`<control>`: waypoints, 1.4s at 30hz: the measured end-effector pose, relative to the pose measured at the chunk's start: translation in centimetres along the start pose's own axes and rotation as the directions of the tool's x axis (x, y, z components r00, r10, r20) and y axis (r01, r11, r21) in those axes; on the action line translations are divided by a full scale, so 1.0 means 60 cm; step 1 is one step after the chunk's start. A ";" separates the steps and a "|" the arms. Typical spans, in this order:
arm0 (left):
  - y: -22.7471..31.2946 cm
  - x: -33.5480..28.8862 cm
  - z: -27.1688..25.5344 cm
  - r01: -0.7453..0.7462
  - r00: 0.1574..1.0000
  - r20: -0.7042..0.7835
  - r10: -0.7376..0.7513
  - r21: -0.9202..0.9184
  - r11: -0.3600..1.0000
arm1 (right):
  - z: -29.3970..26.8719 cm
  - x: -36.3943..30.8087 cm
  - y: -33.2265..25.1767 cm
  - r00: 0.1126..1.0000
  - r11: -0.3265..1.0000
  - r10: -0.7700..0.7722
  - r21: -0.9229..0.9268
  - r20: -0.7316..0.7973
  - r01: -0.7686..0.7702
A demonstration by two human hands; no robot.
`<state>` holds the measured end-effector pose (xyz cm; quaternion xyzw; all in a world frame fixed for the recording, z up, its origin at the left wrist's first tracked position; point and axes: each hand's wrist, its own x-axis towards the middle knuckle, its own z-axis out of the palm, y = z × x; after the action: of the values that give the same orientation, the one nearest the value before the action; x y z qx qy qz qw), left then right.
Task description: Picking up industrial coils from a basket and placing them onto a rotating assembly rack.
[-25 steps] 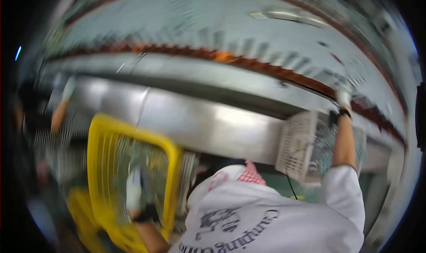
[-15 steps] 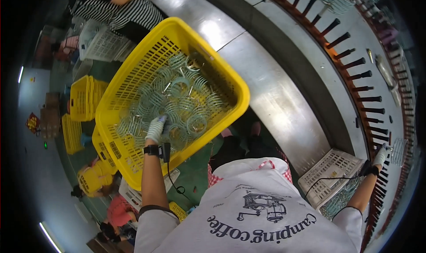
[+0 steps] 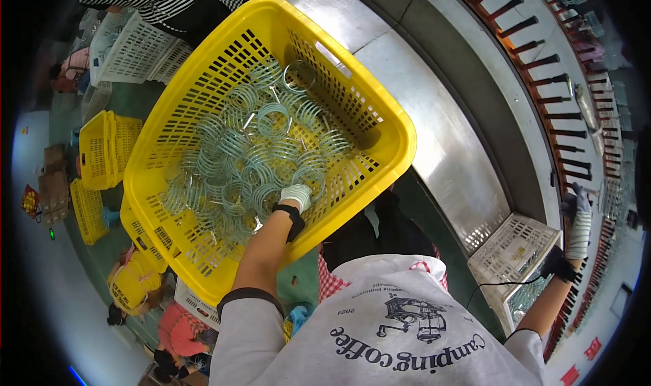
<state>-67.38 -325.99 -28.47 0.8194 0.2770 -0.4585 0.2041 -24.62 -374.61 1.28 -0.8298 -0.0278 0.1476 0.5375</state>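
The big yellow basket (image 3: 397, 138) holds a heap of pale greenish wire coils (image 3: 274, 122), several with short straight ends. My left hand (image 3: 296, 195), in a striped glove, reaches into the heap near the basket's right wall. Coils touch it; its fingers are hidden, so I cannot see whether it grips one. Far to the right, my right hand (image 3: 578, 206), also gloved, is stretched up beside a row of black pegs (image 3: 566, 149) on a copper-coloured bar. Its fingers look extended and apart, and no coil shows in them.
A grey metal ledge (image 3: 434, 135) runs between basket and pegs. Below it stands a white crate (image 3: 515, 247) with more coils. Yellow baskets (image 3: 102, 149) and white crates (image 3: 132, 50) are stacked at left. A person in stripes (image 3: 163, 3) stands at the far left; others work lower left.
My left hand has moved right across the coils. My right hand has moved up along the pegs, away from the coil it was at. The view has shifted slightly.
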 end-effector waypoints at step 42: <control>-0.186 -0.188 -0.070 -0.667 0.560 -0.516 -0.648 -0.745 0.015 | 0.904 -0.198 0.038 0.183 0.977 -0.055 0.015 0.982 0.212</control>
<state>-76.63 -318.00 -17.55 0.5139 0.5587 0.3343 0.5586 -51.11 -330.08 -18.73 -0.5735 -0.4429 0.5902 0.3557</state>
